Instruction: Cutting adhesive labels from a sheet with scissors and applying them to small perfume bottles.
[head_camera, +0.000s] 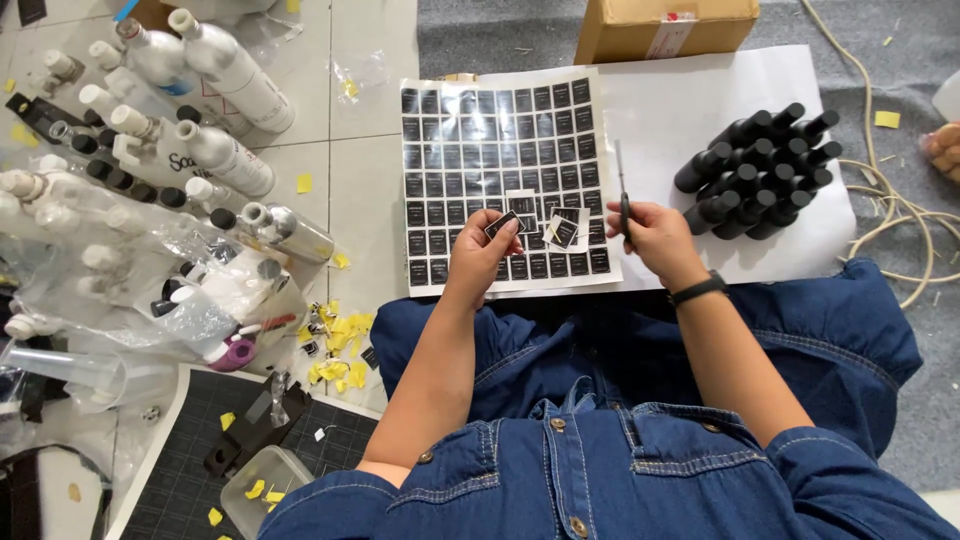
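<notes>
Just over the glossy label sheet, the left hand pinched one small black rectangular sticker; the right hand closed around slim metal scissors at its right edge.

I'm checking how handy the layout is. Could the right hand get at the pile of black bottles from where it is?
Probably yes. The right hand holds scissors over the label sheet, and the black bottles lie just beyond it on the white paper, with nothing between. It would likely need to put the scissors down first.
</notes>
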